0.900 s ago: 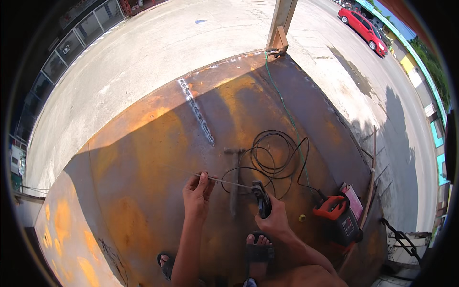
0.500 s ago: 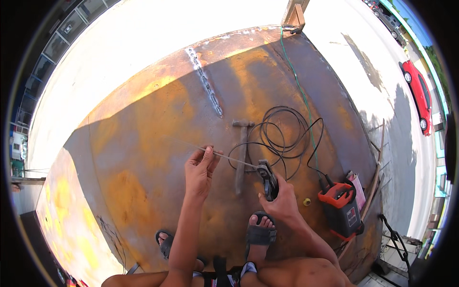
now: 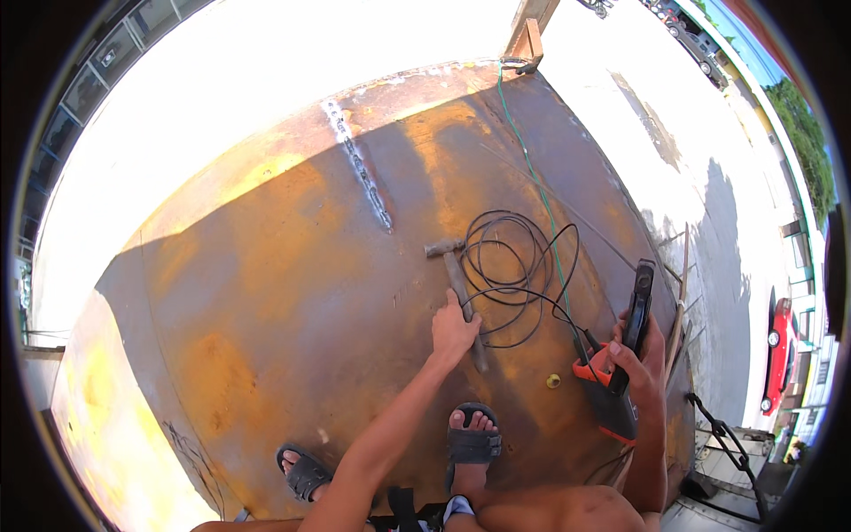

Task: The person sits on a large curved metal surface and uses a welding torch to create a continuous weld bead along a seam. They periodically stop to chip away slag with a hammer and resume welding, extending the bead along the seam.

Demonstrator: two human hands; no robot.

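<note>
My left hand (image 3: 454, 332) lies over the handle of a grey hammer (image 3: 454, 270) that rests on the rusty steel plate (image 3: 292, 284), fingers curled around the handle. My right hand (image 3: 636, 365) is at the plate's right edge and grips a black welding electrode holder (image 3: 639, 301), held upright. Just below that hand sits an orange and black power tool (image 3: 608, 403). A coil of black cable (image 3: 514, 266) lies between the two hands, beside the hammer head.
A weld seam (image 3: 359, 168) runs up the plate. A green cable (image 3: 530, 160) leads to a wooden post (image 3: 529, 40) at the far edge. A small yellow piece (image 3: 553, 381) lies near my sandalled feet (image 3: 472, 439). A red car (image 3: 780, 355) stands right.
My right hand carried the electrode holder from the plate's middle out to the right edge. My left hand let go of a thin rod and came down onto the hammer handle.
</note>
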